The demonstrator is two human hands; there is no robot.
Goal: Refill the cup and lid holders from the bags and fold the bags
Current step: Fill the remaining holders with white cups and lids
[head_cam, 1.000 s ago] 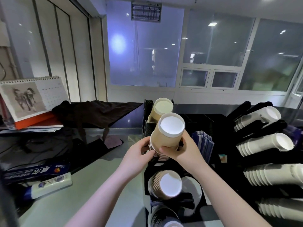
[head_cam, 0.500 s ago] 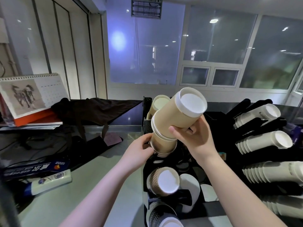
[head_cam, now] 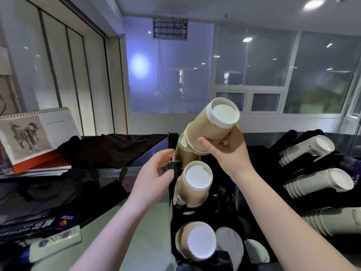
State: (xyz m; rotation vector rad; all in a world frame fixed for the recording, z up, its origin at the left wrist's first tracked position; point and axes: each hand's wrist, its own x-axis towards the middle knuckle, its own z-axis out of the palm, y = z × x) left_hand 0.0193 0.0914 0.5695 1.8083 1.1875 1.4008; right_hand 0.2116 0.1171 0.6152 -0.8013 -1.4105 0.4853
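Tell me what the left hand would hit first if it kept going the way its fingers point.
The left hand points right, at the black cup holder's side wall; its fingertips look about on it already. Just behind stands the tan paper cup stack, though depth is unclear.

Very little can be read. A dark blue packet [head_cam: 37,224] at the lower left of the counter carries large white Chinese characters and a small red-and-orange round logo, but the characters are too blurred to make out with certainty. The white packet [head_cam: 56,240] just below it bears a small coloured emblem, unreadable. The desk calendar [head_cam: 39,132] at the left shows a date grid beside a picture of horses; its numbers are too small to read.
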